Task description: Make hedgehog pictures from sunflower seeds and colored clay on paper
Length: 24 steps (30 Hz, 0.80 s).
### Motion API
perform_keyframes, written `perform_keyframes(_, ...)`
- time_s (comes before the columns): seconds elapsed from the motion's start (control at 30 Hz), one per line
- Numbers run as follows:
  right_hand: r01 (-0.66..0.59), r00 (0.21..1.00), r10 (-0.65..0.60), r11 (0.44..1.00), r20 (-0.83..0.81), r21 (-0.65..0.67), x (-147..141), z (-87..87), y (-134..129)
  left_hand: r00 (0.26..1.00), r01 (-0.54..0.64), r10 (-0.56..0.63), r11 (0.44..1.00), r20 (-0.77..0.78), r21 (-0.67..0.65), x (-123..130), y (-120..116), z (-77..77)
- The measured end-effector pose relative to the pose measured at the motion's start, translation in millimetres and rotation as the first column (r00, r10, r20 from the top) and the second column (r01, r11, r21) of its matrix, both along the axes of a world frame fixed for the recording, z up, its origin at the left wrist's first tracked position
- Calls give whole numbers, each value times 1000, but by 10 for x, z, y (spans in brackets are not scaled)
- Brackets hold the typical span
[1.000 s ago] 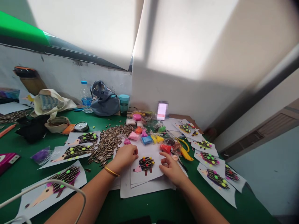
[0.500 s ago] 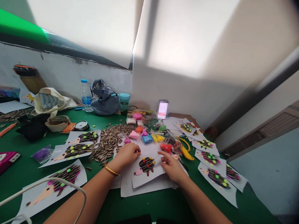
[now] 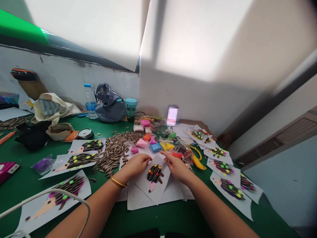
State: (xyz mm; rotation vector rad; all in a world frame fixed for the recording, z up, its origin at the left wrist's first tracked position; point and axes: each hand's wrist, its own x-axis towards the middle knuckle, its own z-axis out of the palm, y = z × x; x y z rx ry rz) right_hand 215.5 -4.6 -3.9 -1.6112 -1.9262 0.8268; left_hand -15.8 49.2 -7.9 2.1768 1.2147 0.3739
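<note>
In front of me a white sheet with a hedgehog picture [image 3: 154, 174] lies turned, one corner toward me. The hedgehog has a pink face, a dark body set with sunflower seeds, and red and yellow balls. My left hand [image 3: 137, 164], with a gold bangle at the wrist, pinches the sheet's upper left edge. At the upper right edge my right hand [image 3: 177, 166] has its fingers and thumb closed on the same paper. Both sets of fingertips are partly hidden. Beneath the sheet lie more white papers [image 3: 133, 202].
Sunflower seeds [image 3: 116, 148] are heaped left of the hands. Bagged coloured clay [image 3: 156, 147] lies beyond them, beside yellow-handled scissors [image 3: 198, 162]. Finished hedgehog sheets [image 3: 230, 192] line the right side; others [image 3: 37, 205] lie left. A white cable [image 3: 61, 190] crosses the lower left.
The hedgehog sheet has turned clockwise, so the face now points toward me. My right hand has moved left and farther away, closing on the paper's edge.
</note>
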Motion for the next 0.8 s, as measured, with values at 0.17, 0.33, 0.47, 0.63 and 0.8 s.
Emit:
perform_keyframes(0.17,-118,980,110,992,168,39,-81,81,122,998,-59,59,997,5,46,14,-1,14)
perform_keyframes(0.33,-232,940,178,960,291,160,-133,167,202,994,-97,103,987,-40,130,11,-23,-9)
perform_keyframes(0.47,-29,950,-54,965,309,260,64,317,67,988,-107,124,981,-95,164,-11,-42,-25)
perform_keyframes(0.63,165,854,-201,979,480,116,360,310,-354,985,-87,113,979,-134,185,-40,-34,-28)
perform_keyframes(0.8,149,775,-158,987,612,66,383,69,-646,993,-7,31,978,-114,207,-54,-6,1)
